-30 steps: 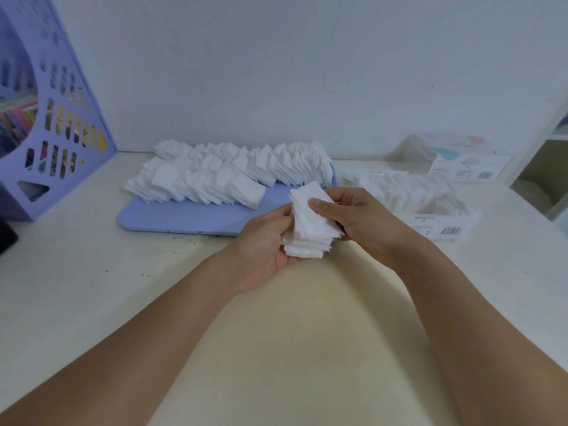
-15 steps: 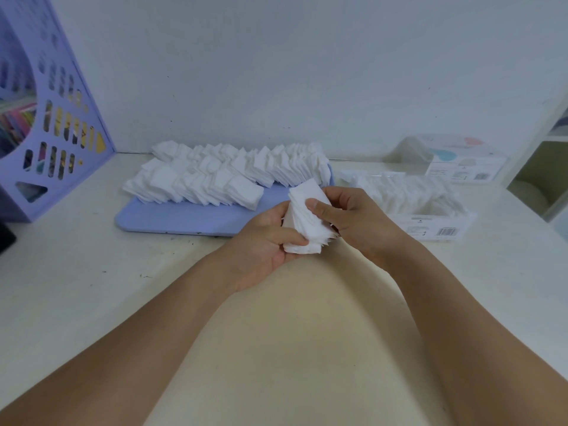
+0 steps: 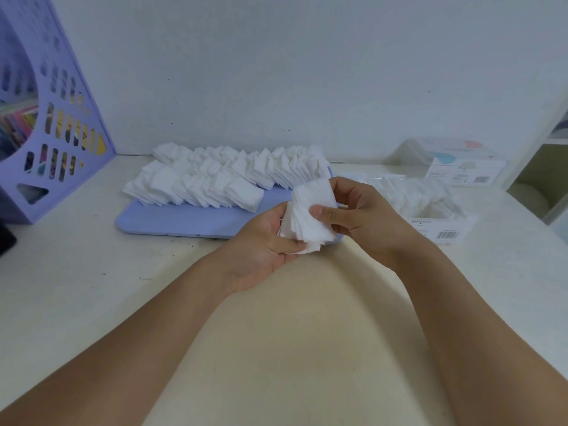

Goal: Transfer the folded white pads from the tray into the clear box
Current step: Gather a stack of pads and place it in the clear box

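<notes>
A stack of folded white pads is held between both hands above the near right corner of the lilac tray. My left hand cups the stack from the left and below. My right hand grips it from the right, thumb pressed on the top pad. Rows of several more pads lie overlapping across the tray's far half. The clear box stands to the right of my right hand, with several pads standing in it.
A lilac perforated file holder stands at the far left. A white carton with pastel print sits behind the clear box by the wall. A shelf unit borders the right edge. Bare cream tabletop spreads under my forearms.
Both hands have lifted the stack slightly and carried it a little to the right. The stack has tipped more upright, and my left fingers have slid lower on it.
</notes>
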`<state>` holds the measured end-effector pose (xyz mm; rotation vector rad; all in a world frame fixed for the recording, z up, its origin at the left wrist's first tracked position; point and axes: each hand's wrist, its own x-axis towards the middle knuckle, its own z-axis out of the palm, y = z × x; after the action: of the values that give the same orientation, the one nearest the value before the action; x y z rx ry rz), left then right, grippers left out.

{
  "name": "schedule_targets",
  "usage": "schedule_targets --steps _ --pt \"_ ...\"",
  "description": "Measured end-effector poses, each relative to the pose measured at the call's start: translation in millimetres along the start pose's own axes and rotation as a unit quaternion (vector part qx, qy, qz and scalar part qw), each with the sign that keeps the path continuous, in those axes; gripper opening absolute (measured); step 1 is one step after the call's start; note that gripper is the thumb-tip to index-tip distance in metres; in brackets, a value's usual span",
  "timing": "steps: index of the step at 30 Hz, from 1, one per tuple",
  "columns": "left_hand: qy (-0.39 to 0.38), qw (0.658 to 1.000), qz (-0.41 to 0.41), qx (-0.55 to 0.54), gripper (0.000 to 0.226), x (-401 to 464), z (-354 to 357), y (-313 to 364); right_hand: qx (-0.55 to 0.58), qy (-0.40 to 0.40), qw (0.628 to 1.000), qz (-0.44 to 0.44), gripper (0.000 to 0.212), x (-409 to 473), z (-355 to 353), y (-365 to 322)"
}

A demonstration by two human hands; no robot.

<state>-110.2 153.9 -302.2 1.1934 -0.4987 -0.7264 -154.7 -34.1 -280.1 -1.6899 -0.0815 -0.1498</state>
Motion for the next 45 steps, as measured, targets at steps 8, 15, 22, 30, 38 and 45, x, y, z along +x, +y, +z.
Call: schedule_targets --steps 8,15,22,30,38,45 --pt "0.006 1.0 -0.005 -0.007 0.053 2.5 -2.0 -0.4 0.083 -0.021 0.996 0.034 0.021 0.6 -5.1 0.1" --pt "0.002 1.0 0.01 -0.011 0.057 2.9 0.4 -1.1 0.019 0.003 1.0 0.021 0.021 2.0 -0.8 3.5" --pt "-0.058 0.995 0.016 -0.083 0.052 6.3 0.2 4.7 -0.018 0.039 0.999 -0.022 0.013 3.6 6.6 4.4" --pt "0.029 0.979 -0.024 -0.199 0.035 14.2 1.0 1.2 -0.062 0.109 0.99 -0.07 0.01 4.0 11.4 2.5" --pt "0.044 0.981 -0.005 -0.189 0.041 12.8 -3.9 -2.5 0.05 0.073 0.995 0.047 0.06 2.4 15.3 -1.4" --pt "0.052 0.981 0.003 -0.188 0.036 13.2 -4.1 -4.6 0.156 0.143 0.973 0.093 0.029 2.5 12.1 -7.9"
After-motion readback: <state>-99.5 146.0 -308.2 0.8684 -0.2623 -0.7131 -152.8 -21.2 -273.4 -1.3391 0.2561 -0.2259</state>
